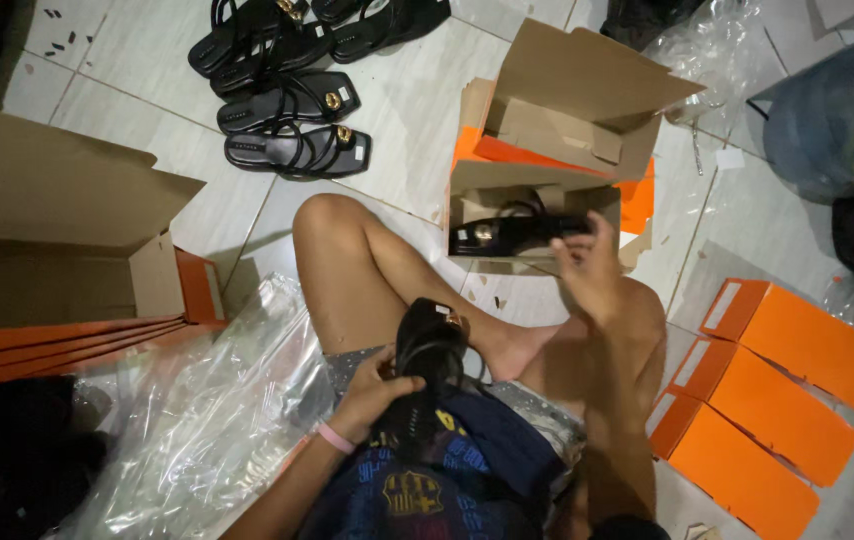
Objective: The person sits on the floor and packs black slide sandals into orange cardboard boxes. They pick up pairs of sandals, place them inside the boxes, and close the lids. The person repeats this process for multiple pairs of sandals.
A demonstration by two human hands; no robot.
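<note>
Each hand grips one black sandal (507, 235) — four more sandals (297, 125) lie on the floor.

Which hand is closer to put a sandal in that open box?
Probably the right hand: it already holds a black sandal at the open box. The left hand holds another sandal at the lap.

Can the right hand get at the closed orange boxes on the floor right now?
Probably not yet: the right hand is holding a black sandal over the open cardboard box. The closed orange boxes lie unobstructed nearby.
</note>
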